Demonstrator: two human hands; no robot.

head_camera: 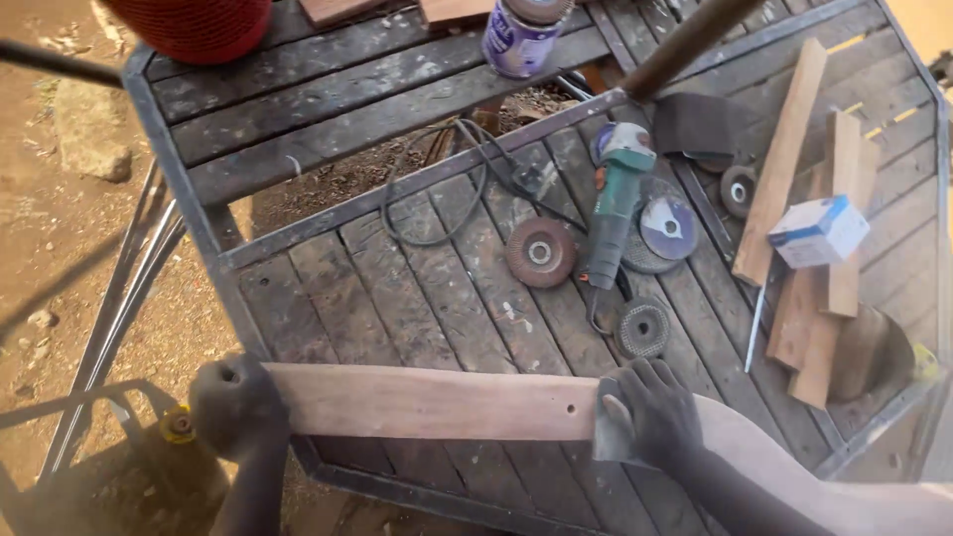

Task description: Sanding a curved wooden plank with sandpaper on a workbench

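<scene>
Wood first: a long, pale plank (437,402) lies across the near edge of the worktop (397,288), straight on one stretch and curving away in a sweep past the right hand. It looks stiff and fairly heavy for its width, dry and a little dusty, so it should not slip much; I judge it best held at both ends, where its length can be kept from swinging. A small hole shows in its face just left of the right hand.

The left hand (236,405) is closed round the plank's blunt end, which juts past the worktop's metal frame. The right hand (647,412) presses down on the plank, fingers curled over a piece of grey sanding sheet (617,435) that lies flat against the wood.

Just beyond the right hand sits a dark grinding disc (642,328), and further out a green angle grinder (615,203) lies with its black cable (447,189) looping away toward the left. A brown flap disc (540,252) rests beside the grinder, and a bluish cutting disc (667,226) lies on its other side. Farther to the right of that hand, offcuts of timber (784,159) are stacked loosely, with a small white and blue box (818,231) on top. At the far side stand a purple tin (520,38) and a red mesh-covered thing (194,25). Below the left hand, beside the frame, a yellow-capped fitting (179,425) shows over bare earth.
</scene>
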